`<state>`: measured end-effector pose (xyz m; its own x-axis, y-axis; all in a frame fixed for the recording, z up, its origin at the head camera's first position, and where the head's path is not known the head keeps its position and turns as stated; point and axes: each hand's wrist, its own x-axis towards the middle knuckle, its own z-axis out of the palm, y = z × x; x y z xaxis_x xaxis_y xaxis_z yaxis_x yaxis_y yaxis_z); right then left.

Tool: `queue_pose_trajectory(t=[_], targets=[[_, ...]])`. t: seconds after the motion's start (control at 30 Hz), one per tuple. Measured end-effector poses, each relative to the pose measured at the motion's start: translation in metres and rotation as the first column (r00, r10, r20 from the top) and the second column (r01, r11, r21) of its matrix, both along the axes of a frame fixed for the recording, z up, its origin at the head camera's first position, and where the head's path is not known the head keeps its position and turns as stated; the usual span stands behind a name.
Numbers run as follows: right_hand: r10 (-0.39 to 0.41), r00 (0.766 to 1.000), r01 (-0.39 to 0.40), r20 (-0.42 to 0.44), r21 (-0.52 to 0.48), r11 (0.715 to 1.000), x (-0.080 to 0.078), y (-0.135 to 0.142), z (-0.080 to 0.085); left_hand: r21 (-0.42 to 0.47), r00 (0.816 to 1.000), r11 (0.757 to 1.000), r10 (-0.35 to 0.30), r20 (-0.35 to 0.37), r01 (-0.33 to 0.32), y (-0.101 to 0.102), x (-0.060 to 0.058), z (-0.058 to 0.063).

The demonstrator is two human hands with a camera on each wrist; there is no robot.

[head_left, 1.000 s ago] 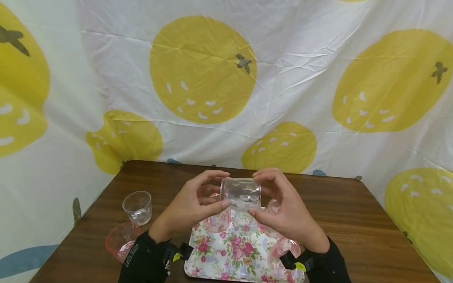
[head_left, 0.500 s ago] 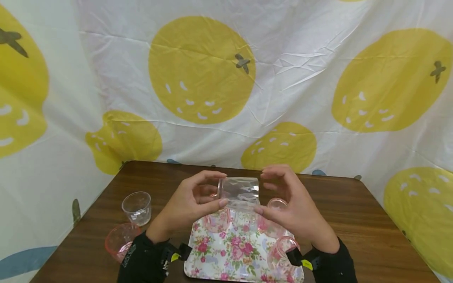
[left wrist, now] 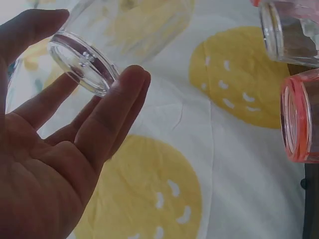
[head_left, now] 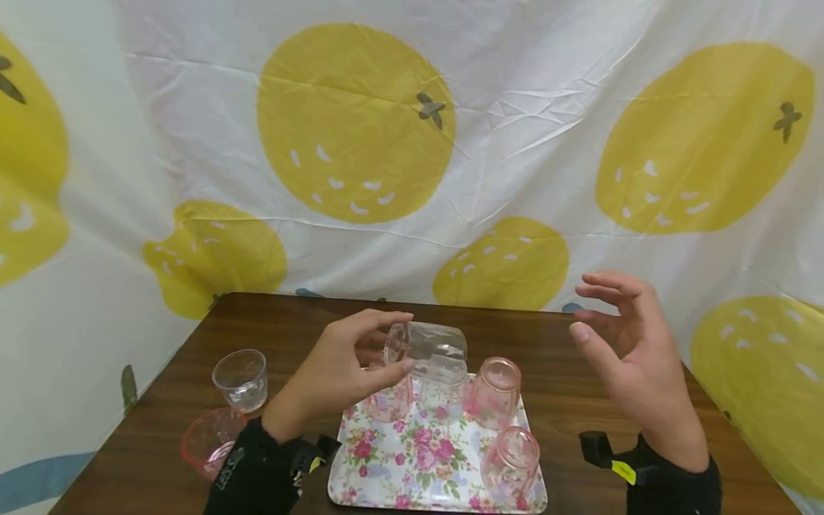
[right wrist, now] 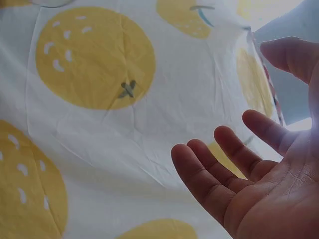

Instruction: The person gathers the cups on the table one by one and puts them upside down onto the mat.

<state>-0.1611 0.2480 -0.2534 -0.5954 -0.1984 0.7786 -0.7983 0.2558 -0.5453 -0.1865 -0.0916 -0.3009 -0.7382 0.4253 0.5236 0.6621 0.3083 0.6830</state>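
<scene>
My left hand [head_left: 337, 368] grips a clear glass [head_left: 434, 343] near its base, thumb below and fingers above. The glass lies on its side in the air over the floral tray [head_left: 386, 493], mouth to the right. In the left wrist view, its thick round base [left wrist: 82, 62] sits between thumb and fingertips. Well right of the tray, my right hand [head_left: 637, 365] hovers with spread, slightly bent fingers and holds nothing. On the tray, pink glasses [head_left: 496, 397] stand upside down, one partly behind my left fingers. Another clear glass [head_left: 443, 397] stands there, partly covered by the held one.
Left of the tray, an upright clear glass [head_left: 241, 383] stands on the brown table [head_left: 309, 307]. In front of it is a pink-rimmed glass vessel [head_left: 212, 443], partly hidden by my left sleeve. A lemon-print cloth [head_left: 515, 164] hangs behind the table.
My right hand has let go of the clear glass and moved away to the right. The left hand alone holds the glass, whose base has turned more into view.
</scene>
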Motion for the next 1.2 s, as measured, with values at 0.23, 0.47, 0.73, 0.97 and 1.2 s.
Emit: queue_pose_trajectory(t=[0.23,0.47,0.73,0.97,1.2], targets=[[-0.106,0.994,0.105,0.016,0.036,0.994,0.005,0.009,0.003,-0.317,0.992,0.948,-0.034,-0.125,-0.008,0.032,-0.002,0.003],[-0.12,0.993,0.119,0.018,0.043,0.992,0.006,0.012,0.004,-0.532,0.994,0.846,-0.084,-0.075,0.031,0.051,-0.002,-0.002],[-0.18,0.979,0.172,0.099,0.085,0.981,0.009,0.013,0.007,-0.632,0.991,0.773,-0.12,-0.057,0.058,0.07,-0.005,-0.023],[-0.18,0.98,0.171,0.087,0.106,0.98,0.01,0.012,0.008,-0.668,0.988,0.742,-0.136,-0.067,0.057,0.081,-0.008,-0.038],[-0.164,0.98,0.154,0.108,0.095,0.983,0.009,0.011,0.008,-0.685,0.986,0.728,-0.136,-0.092,0.036,0.09,-0.01,-0.05]])
